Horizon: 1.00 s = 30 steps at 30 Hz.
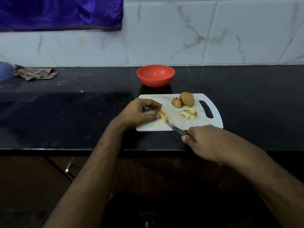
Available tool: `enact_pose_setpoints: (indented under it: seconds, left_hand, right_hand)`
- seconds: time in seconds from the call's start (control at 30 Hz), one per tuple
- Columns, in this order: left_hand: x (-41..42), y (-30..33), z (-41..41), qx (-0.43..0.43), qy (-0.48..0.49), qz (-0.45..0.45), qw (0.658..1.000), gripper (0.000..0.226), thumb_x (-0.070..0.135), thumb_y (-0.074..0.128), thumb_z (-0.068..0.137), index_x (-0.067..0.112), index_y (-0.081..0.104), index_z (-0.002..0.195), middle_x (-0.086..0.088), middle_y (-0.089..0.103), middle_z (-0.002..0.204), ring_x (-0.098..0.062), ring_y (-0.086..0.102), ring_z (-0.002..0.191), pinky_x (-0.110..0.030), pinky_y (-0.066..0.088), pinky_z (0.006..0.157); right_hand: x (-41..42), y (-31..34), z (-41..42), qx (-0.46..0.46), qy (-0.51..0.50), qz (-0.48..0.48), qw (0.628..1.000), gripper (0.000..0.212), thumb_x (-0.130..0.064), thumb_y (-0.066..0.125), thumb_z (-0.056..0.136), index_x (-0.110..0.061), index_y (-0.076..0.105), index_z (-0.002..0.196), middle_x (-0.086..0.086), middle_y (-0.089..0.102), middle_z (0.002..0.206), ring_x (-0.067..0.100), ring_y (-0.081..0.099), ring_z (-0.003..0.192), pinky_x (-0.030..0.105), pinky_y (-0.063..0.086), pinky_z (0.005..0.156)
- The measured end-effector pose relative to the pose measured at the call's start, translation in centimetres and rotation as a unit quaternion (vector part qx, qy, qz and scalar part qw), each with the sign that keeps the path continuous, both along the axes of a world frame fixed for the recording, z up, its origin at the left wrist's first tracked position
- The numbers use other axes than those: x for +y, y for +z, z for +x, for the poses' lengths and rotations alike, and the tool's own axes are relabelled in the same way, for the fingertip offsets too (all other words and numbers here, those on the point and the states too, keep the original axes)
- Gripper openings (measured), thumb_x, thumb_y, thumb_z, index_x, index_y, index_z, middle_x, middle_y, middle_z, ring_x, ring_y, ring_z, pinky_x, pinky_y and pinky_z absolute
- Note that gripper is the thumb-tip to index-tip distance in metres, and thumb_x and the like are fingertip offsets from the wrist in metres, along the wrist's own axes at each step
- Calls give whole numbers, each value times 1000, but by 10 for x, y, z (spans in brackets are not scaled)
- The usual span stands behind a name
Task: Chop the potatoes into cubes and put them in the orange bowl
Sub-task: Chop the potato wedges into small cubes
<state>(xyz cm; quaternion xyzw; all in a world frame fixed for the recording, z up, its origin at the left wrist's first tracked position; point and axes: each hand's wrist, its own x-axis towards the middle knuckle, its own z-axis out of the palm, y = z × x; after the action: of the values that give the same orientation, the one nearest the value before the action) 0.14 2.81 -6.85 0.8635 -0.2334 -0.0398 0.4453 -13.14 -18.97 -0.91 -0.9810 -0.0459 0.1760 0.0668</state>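
On the white cutting board point(202, 124) my left hand point(139, 112) pinches a potato slice point(162, 115) between thumb and fingers. My right hand point(204, 140) grips a knife point(176, 129) by its handle, with the blade tip touching the slice's near end. Two brown potatoes point(183, 100) sit at the board's far side. A small heap of cut potato pieces point(188, 113) lies near the board's handle slot. The orange bowl point(155, 75) stands behind the board and looks empty.
The black counter point(74, 112) runs to a tiled wall behind. A crumpled checked cloth point(35, 73) and a blue object point(5, 70) lie at the far left. Purple fabric point(60, 13) hangs on the wall. A cupboard handle point(69, 168) shows below the counter edge.
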Motion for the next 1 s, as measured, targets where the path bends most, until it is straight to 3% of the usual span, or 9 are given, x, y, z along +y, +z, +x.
enact_pose_setpoints:
  seconds: [0.13, 0.3, 0.43, 0.63, 0.7, 0.8, 0.9, 1.0]
  left_hand:
    - [1, -2, -3, -18, 31, 4, 999, 31, 22, 84, 81, 28, 75, 111, 20, 72, 111, 6, 62, 108, -19, 46, 97]
    - [0, -3, -2, -44, 59, 1, 997, 18, 21, 84, 81, 27, 78, 97, 19, 73, 99, 4, 65, 98, -21, 48, 90]
    - [1, -5, 1, -44, 61, -8, 997, 16, 14, 81, 83, 24, 78, 94, 13, 75, 94, -1, 68, 93, -21, 52, 87]
    - [0, -5, 5, -39, 63, -2, 997, 13, 11, 78, 86, 23, 77, 91, 11, 74, 93, 0, 68, 89, -16, 50, 83]
    - [-1, -5, 6, -44, 75, 5, 996, 12, 12, 77, 87, 23, 76, 92, 11, 74, 93, 0, 67, 89, -15, 49, 81]
    - [-3, -4, 6, -46, 86, 13, 995, 13, 13, 77, 87, 23, 76, 95, 13, 73, 96, 1, 66, 92, -16, 51, 84]
    - [-2, -6, 4, -51, 91, 14, 994, 14, 19, 77, 88, 24, 76, 100, 15, 73, 99, 2, 66, 94, -18, 51, 86]
    - [-2, -6, 1, -59, 100, 13, 993, 17, 25, 76, 89, 25, 75, 106, 16, 72, 103, 3, 64, 97, -18, 48, 85]
  right_hand:
    - [4, 7, 7, -115, -29, 78, 990, 32, -47, 36, 106, -21, 55, 105, -2, 56, 77, 9, 53, 61, 29, 44, 59]
    - [25, -18, 52, -237, -50, 187, 952, 17, -35, 63, 98, -20, 58, 103, -9, 57, 86, 13, 59, 83, 28, 45, 62]
    - [32, -33, 76, -234, -80, 227, 942, 30, -37, 76, 88, -24, 59, 108, -12, 63, 95, 12, 62, 88, 34, 53, 72]
    - [17, -31, 74, -253, -91, 237, 934, 24, -33, 76, 87, -28, 56, 99, -11, 68, 87, 11, 65, 83, 32, 53, 73]
    - [7, -26, 71, -204, -86, 283, 933, 25, -28, 79, 84, -25, 58, 95, -6, 71, 80, 8, 68, 78, 31, 54, 76]
    - [-1, -20, 71, -126, -40, 273, 953, 21, -22, 80, 84, -24, 63, 95, -6, 74, 80, 1, 68, 77, 22, 51, 76]
    - [0, -20, 79, -155, -6, 245, 957, 21, -16, 78, 86, -26, 63, 97, -15, 73, 87, -6, 66, 84, 15, 47, 78]
    - [4, -26, 82, -179, -4, 246, 953, 19, -19, 78, 87, -27, 63, 96, -17, 72, 89, -6, 65, 89, 19, 50, 84]
